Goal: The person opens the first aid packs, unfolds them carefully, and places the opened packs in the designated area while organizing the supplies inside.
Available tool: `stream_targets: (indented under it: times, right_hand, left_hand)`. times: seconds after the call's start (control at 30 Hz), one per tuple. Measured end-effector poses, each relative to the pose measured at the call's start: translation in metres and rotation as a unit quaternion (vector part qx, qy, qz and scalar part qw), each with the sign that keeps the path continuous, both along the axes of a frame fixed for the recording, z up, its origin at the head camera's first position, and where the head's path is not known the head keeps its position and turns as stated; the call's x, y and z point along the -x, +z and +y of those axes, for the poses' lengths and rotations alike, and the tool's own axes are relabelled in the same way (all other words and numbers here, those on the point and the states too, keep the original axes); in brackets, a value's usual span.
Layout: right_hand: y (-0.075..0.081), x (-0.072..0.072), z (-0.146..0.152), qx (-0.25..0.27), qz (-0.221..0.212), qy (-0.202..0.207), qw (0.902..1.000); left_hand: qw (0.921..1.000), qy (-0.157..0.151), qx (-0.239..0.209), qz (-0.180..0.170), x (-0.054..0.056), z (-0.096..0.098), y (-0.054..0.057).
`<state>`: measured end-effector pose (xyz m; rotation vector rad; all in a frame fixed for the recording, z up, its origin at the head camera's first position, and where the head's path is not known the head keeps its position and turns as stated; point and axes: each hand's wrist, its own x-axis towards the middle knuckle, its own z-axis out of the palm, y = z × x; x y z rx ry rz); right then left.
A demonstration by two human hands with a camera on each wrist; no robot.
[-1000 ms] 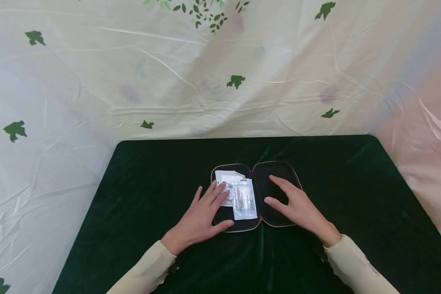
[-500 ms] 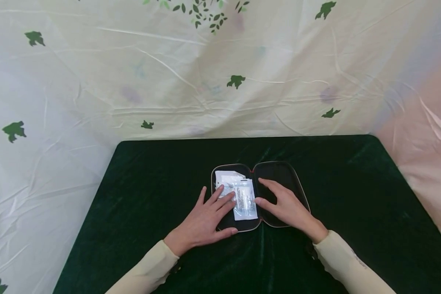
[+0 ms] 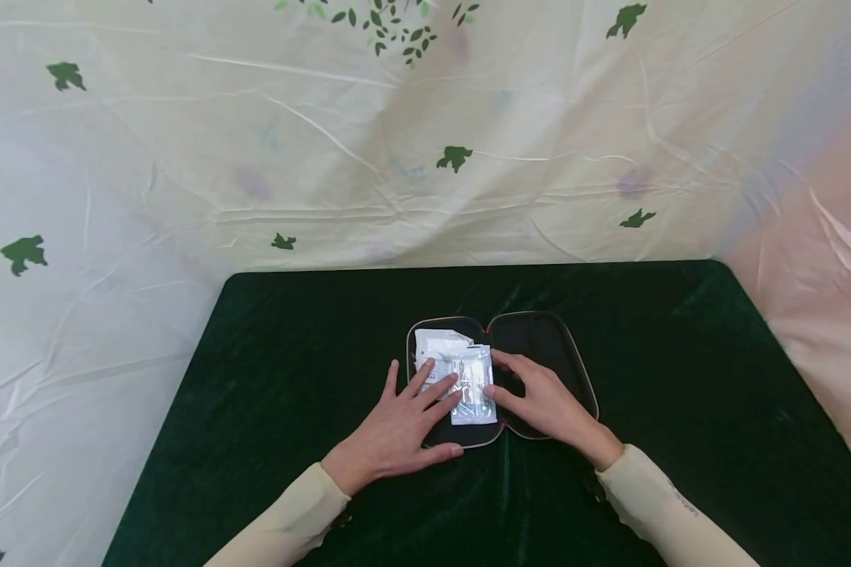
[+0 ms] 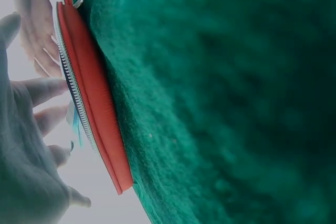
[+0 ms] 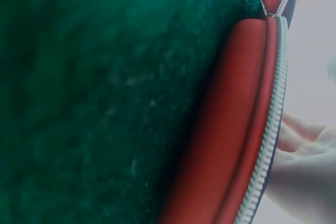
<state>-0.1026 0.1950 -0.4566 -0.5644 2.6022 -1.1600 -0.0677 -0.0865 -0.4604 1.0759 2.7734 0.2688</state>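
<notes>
An unzipped case (image 3: pixel 539 335), black inside, lies spread flat on the table. Both wrist views show its red outer shell (image 4: pixel 97 98) and pale zipper teeth (image 5: pixel 270 124). In its left half are white printed sachets: a front one (image 3: pixel 473 405) overlaps another behind it (image 3: pixel 440 340). My left hand (image 3: pixel 390 433) is spread over the left half, straight fingertips resting on the sachets and thumb near the front rim. From the right half, my right hand (image 3: pixel 549 405) reaches to the front sachet's right edge, with thumb and index finger apart and the thumb tip overlapping that edge.
Dark green velvet cloth (image 3: pixel 312 339) covers the table around the case. Beyond the table's back edge hangs a pale curtain (image 3: pixel 369 157) with green leaf and bird shapes. A small zipper pull (image 4: pixel 78 2) stands out near the case's hinge end.
My right hand has moved left, from over the bare right half to the front sachet's edge. My left fingers have slid slightly right across the sachets.
</notes>
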Motion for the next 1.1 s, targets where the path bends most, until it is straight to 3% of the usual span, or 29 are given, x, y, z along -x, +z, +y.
stream_targets:
  times: [0.53, 1.1]
  right_hand:
    - [0.001, 0.004, -0.010, 0.027, 0.035, -0.032, 0.9985]
    - [0.005, 0.004, 0.004, 0.060, 0.015, -0.094, 0.9937]
  left_hand:
    - [0.9999, 0.008, 0.010, -0.003, 0.001, 0.008, 0.002]
    - [0.9995, 0.003, -0.016, 0.029, 0.001, 0.011, 0.001]
